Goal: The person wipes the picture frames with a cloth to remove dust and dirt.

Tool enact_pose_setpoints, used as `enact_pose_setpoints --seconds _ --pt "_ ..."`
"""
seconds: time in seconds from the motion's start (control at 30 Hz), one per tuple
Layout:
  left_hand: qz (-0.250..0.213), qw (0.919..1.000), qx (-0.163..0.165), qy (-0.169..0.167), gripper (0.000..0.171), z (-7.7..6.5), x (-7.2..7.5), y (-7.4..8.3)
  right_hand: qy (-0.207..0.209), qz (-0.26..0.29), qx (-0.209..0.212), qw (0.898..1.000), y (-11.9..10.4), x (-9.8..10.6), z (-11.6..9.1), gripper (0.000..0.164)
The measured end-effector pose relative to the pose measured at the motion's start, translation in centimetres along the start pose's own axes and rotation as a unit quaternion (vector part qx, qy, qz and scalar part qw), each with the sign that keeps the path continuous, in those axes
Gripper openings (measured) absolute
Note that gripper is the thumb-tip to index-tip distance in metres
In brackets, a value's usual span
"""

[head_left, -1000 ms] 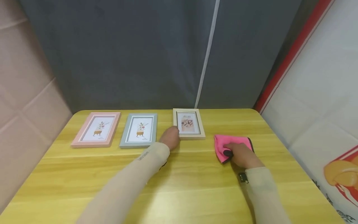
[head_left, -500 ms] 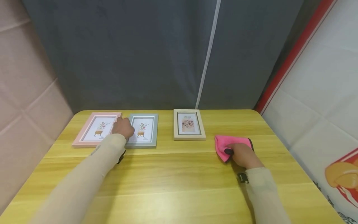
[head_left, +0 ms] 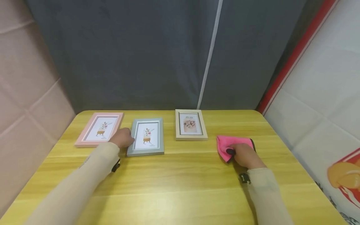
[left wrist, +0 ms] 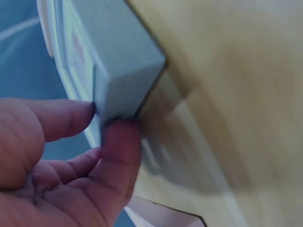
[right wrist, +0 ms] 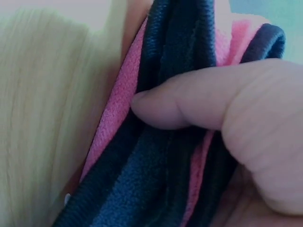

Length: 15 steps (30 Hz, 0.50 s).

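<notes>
A blue-grey picture frame (head_left: 161, 140) lies slightly turned on the table, its print of a potted plant facing up. My left hand (head_left: 122, 137) pinches its left edge; in the left wrist view the thumb is on the face and a fingertip (left wrist: 122, 137) on the side of the frame (left wrist: 135, 87). My right hand (head_left: 245, 156) grips a folded pink cloth (head_left: 225, 142) with dark edging, which lies on the table at the right. Up close, the right thumb (right wrist: 165, 101) presses over the folds of the cloth (right wrist: 118, 94).
A pink picture frame (head_left: 84, 143) lies to the left of the left hand. Toward the back middle lies a cream picture frame (head_left: 191, 137). The wooden table (head_left: 180, 187) ends at a dark curtain (head_left: 135, 62) behind, with pale panels at both sides.
My left hand has moved left from the cream frame to the blue-grey one, which has shifted toward me and slightly right, turning a little. The right hand stays on the cloth.
</notes>
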<state>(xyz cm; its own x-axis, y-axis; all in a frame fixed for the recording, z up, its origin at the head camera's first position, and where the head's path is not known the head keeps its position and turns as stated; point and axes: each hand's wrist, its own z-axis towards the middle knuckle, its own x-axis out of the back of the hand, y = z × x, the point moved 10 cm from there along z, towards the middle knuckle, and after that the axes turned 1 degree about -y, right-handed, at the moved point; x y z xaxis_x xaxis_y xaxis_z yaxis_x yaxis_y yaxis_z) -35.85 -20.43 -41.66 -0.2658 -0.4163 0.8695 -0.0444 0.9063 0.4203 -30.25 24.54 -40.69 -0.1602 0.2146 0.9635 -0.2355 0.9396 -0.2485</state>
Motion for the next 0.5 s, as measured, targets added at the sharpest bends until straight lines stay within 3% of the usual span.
enact_pose_setpoints --seconds 0.2,0.33,0.5 --pt "-0.029 0.9994 -0.014 -0.015 0.02 -3.8 -2.0 1.6 0.005 0.009 -0.001 1.0 0.0 0.3 0.2 0.024" --pt "-0.037 0.998 -0.051 -0.01 0.018 -6.2 -3.4 3.2 0.006 0.007 -0.001 1.0 0.1 0.3 0.3 0.023" --pt "-0.085 0.9936 -0.074 -0.011 0.01 -8.9 -5.1 4.7 0.01 0.006 -0.001 1.0 0.2 0.5 0.1 0.023"
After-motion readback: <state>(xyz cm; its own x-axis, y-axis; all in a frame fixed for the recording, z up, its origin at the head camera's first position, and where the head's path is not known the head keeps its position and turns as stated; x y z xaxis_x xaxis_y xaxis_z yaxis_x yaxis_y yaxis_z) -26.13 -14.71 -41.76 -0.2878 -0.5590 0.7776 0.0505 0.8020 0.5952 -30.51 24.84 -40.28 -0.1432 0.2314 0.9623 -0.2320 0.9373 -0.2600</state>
